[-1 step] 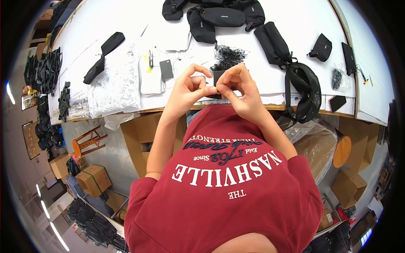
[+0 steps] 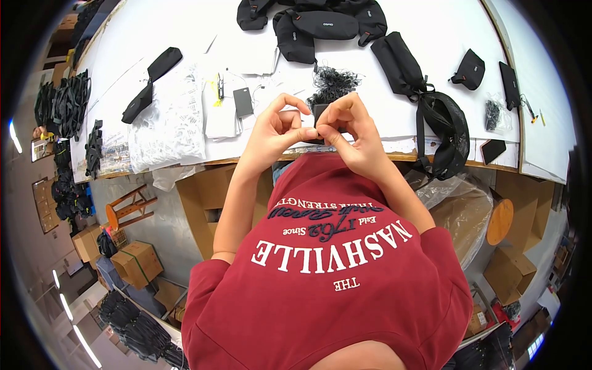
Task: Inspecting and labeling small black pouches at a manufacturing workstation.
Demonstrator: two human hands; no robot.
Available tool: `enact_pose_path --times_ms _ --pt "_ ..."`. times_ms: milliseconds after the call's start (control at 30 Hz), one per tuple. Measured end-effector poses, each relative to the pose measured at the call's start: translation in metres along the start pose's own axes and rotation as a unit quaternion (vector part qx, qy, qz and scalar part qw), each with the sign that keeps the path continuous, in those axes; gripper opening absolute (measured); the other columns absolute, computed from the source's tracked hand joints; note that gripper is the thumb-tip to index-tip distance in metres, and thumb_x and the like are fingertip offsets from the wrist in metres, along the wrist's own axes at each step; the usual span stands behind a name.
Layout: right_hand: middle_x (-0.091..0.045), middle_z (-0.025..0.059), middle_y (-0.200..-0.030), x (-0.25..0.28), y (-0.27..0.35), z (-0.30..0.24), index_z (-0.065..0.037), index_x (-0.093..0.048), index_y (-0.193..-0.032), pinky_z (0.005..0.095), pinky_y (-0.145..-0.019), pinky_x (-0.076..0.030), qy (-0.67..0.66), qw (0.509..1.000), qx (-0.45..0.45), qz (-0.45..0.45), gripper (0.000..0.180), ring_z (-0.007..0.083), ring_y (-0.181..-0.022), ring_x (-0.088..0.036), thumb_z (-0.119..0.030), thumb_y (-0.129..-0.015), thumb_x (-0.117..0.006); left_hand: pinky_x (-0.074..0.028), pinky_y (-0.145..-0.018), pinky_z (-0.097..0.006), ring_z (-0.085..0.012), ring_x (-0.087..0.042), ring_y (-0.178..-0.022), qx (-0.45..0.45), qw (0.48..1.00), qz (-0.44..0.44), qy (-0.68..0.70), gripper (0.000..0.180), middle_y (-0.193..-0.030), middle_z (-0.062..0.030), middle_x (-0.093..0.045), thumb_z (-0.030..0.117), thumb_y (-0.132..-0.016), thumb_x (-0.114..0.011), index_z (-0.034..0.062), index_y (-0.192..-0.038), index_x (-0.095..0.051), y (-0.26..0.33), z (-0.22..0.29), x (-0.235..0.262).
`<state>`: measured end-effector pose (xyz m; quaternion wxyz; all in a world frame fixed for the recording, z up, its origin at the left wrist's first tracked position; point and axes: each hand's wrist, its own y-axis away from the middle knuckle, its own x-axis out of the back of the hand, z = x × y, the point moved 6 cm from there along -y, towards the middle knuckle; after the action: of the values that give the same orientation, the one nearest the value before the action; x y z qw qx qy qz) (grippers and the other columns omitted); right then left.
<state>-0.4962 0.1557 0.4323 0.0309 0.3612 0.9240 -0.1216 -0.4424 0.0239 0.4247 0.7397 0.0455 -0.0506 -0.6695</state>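
Observation:
Close to the table's front edge, my left hand (image 2: 279, 128) and my right hand (image 2: 353, 131) meet, thumbs and forefingers pinched tip to tip. What the pinch holds is too small to make out. Just behind the fingers a small dark flat piece (image 2: 319, 110) shows, partly covered by my right hand; it looks like a tag. Beyond it lies a tangled heap of black cords (image 2: 333, 83). To the left, a dark card-like tag (image 2: 243, 102) rests on white paper sheets (image 2: 219, 120).
Black pouches (image 2: 327, 24) are grouped at the far side. A long black bag (image 2: 394, 61) and a black mesh bag (image 2: 445, 132) lie right. A plastic bag of white pieces (image 2: 166, 117) sits left, with a black pouch (image 2: 138, 102) on it. Cardboard boxes (image 2: 137, 264) and stools (image 2: 129, 208) stand below.
The dark flat piece behind my fingers has shifted slightly. My hands keep the same pinched pose and place.

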Motion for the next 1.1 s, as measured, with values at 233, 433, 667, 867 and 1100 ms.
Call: enact_pose_path --times_ms 233,433,667,867,1100 --pt "-0.054 0.0072 -0.082 -0.008 -0.008 -0.037 -0.007 -0.034 -0.094 0.0208 -0.06 -0.043 -0.212 0.977 0.021 -0.029 0.023 0.0095 -0.068 -0.051 0.003 -0.087 -0.053 -0.038 -0.089 -0.03 -0.0171 -0.051 -0.102 0.146 0.965 -0.18 -0.124 0.033 -0.11 -0.0079 -0.057 0.015 -0.087 -0.049 -0.0009 -0.115 -0.052 -0.014 -0.032 0.005" --pt "-0.055 0.0115 -0.078 0.001 -0.009 -0.041 -0.008 -0.032 -0.093 0.0199 -0.052 -0.043 -0.259 0.965 0.001 -0.033 0.024 0.0108 -0.061 -0.052 0.002 -0.086 -0.053 -0.044 -0.078 -0.029 -0.018 -0.054 -0.085 0.106 0.901 -0.353 -0.23 0.036 -0.1 -0.0096 -0.057 0.007 -0.08 -0.052 0.0007 -0.115 -0.052 0.006 -0.029 -0.01" --pt "-0.053 0.0136 -0.074 0.007 -0.012 -0.046 -0.009 -0.032 -0.092 0.0192 -0.049 -0.041 -0.267 0.963 0.025 -0.022 0.026 0.012 -0.06 -0.051 -0.001 -0.085 -0.056 -0.032 -0.095 -0.032 -0.0237 -0.038 -0.113 -0.039 0.949 -0.257 -0.178 0.036 -0.114 -0.0093 -0.046 0.014 -0.075 -0.065 0.0035 -0.108 -0.055 -0.001 0.002 0.006" --pt "-0.052 0.0123 -0.073 0.018 -0.009 -0.041 -0.009 -0.032 -0.092 0.0201 -0.05 -0.041 -0.259 0.966 -0.008 0.012 0.028 0.0126 -0.059 -0.049 0.001 -0.083 -0.056 -0.039 -0.087 -0.033 -0.0195 -0.05 -0.095 0.052 0.935 -0.278 -0.213 0.03 -0.099 -0.0047 -0.055 0.02 -0.071 -0.075 0.0033 -0.091 -0.061 0.003 -0.035 0.038" --pt "-0.053 0.0116 -0.072 0.027 0.0 -0.027 -0.009 -0.034 -0.092 0.02 -0.051 -0.04 -0.225 0.974 -0.023 0.025 0.025 0.0105 -0.057 -0.047 0.003 -0.084 -0.054 -0.04 -0.077 -0.025 -0.0088 -0.05 -0.082 0.115 0.976 -0.148 -0.115 0.025 -0.08 -0.0001 -0.058 0.018 -0.074 -0.073 0.0023 -0.086 -0.057 0.03 -0.06 0.057"
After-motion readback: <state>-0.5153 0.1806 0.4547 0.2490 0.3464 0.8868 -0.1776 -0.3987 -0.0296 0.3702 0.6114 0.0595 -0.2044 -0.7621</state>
